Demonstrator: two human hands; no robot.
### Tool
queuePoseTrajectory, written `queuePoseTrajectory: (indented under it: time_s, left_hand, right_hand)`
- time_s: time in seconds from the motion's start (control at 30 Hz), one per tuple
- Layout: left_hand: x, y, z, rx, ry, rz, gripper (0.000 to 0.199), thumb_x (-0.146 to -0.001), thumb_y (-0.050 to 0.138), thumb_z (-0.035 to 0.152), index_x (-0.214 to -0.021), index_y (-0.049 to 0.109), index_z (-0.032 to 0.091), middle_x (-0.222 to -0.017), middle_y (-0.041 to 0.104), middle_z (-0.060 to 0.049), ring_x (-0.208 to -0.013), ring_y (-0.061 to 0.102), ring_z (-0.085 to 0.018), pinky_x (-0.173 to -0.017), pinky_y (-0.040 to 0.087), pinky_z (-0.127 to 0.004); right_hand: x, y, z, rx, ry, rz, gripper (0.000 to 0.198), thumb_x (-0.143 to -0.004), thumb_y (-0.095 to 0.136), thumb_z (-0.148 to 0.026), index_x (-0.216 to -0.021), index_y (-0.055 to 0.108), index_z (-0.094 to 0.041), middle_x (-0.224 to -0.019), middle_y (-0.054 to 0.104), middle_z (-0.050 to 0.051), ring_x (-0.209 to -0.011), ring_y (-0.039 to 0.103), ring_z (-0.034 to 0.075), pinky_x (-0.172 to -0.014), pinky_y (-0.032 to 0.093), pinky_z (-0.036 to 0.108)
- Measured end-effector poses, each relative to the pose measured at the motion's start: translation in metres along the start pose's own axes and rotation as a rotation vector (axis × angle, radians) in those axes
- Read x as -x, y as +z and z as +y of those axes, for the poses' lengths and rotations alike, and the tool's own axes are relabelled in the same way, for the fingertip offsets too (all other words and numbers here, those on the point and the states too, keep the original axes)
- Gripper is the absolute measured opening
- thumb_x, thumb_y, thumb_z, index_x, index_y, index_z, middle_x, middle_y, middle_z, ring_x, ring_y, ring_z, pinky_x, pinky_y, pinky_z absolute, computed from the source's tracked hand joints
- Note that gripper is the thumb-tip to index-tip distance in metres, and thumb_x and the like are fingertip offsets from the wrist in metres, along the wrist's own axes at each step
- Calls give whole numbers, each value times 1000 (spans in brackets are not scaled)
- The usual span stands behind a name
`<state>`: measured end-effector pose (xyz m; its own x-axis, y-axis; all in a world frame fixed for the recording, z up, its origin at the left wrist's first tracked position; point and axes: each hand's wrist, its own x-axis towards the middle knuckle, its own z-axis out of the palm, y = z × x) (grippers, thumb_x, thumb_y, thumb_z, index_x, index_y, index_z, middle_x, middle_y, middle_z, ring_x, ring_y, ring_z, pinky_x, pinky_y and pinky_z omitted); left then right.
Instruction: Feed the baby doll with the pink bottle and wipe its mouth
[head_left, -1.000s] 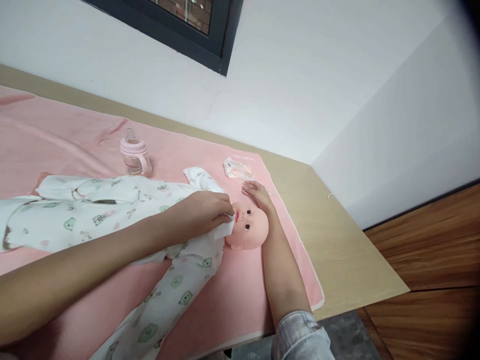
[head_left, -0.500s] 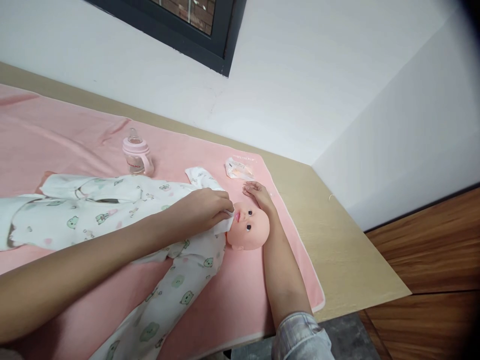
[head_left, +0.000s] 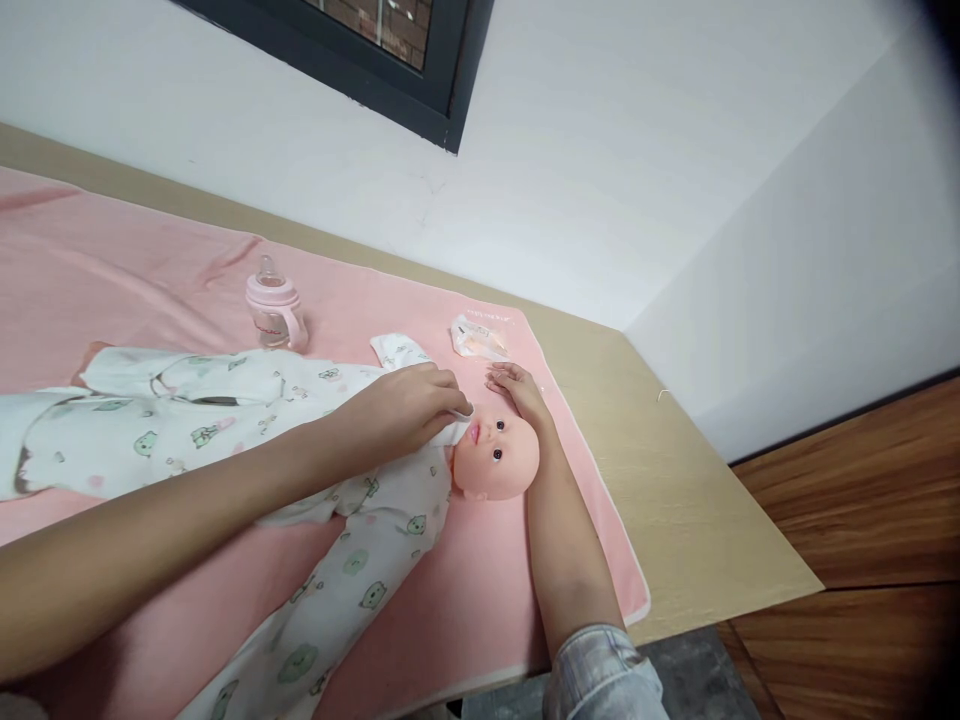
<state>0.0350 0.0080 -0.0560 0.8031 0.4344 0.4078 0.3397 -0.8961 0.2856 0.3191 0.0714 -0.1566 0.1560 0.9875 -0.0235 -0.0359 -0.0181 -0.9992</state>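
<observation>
A bald baby doll (head_left: 504, 465) lies on its back, head to the right, dressed in a white onesie (head_left: 405, 500) with green animal prints. My left hand (head_left: 420, 400) reaches across the doll's chest, its fingers pinching a white cloth (head_left: 452, 432) by the doll's mouth and chin. Whether this cloth is separate or part of the onesie's collar, I cannot tell. Beyond the doll's head, my right hand (head_left: 516, 386) rests on the pink mat with fingers stretched out and holds nothing. Its forearm lies alongside the crown of the head.
A pink-lidded baby bottle (head_left: 274, 312) with a handle stands behind the doll. Near my right fingers lies a small clear plastic packet (head_left: 477, 338). The pink mat (head_left: 480, 590) covers much of a wooden table (head_left: 675, 520) against a white wall, below a dark window frame.
My left hand has shifted slightly toward the far side of the doll's chin, and the pinched cloth has moved with it. My right hand has stayed in place.
</observation>
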Motion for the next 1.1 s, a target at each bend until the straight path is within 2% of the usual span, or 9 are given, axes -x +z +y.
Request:
queuePoseTrajectory:
  time_s: [0.33, 0.63, 0.87, 1.1]
  left_hand:
    - [-2, 6, -3, 33, 10, 55, 34, -91, 43, 10, -97, 75, 20, -97, 67, -7, -91, 57, -21, -79, 44, -33]
    - [-3, 14, -2, -25, 23, 161, 38, -90, 43, 7, -95, 77, 24, -97, 66, -7, -91, 56, -21, -76, 44, -32]
    - [-3, 17, -3, -76, 4, 146, 44, -85, 40, 3, -95, 78, 24, -99, 65, -7, -89, 58, -21, -78, 44, -33]
    - [0, 10, 4, 61, -65, 151, 45, -83, 37, 5, -96, 77, 23, -101, 58, -4, -70, 55, -12, -61, 39, -24]
  right_hand:
    - [-2, -1, 2, 34, -3, 7, 16, -80, 68, -21, -96, 65, -18, -90, 70, 4, -80, 68, 12, -97, 56, 35]
    - [-5, -1, 4, 52, -1, 16, 17, -81, 67, -23, -97, 65, -18, -89, 71, 3, -80, 67, 11, -95, 57, 33]
    - [-4, -2, 4, 56, -13, 4, 16, -81, 66, -22, -97, 66, -19, -89, 71, 3, -80, 67, 11, -94, 58, 32]
    - [-5, -2, 5, 35, -13, 13, 15, -81, 68, -25, -94, 66, -19, -91, 71, 4, -82, 67, 13, -94, 58, 34]
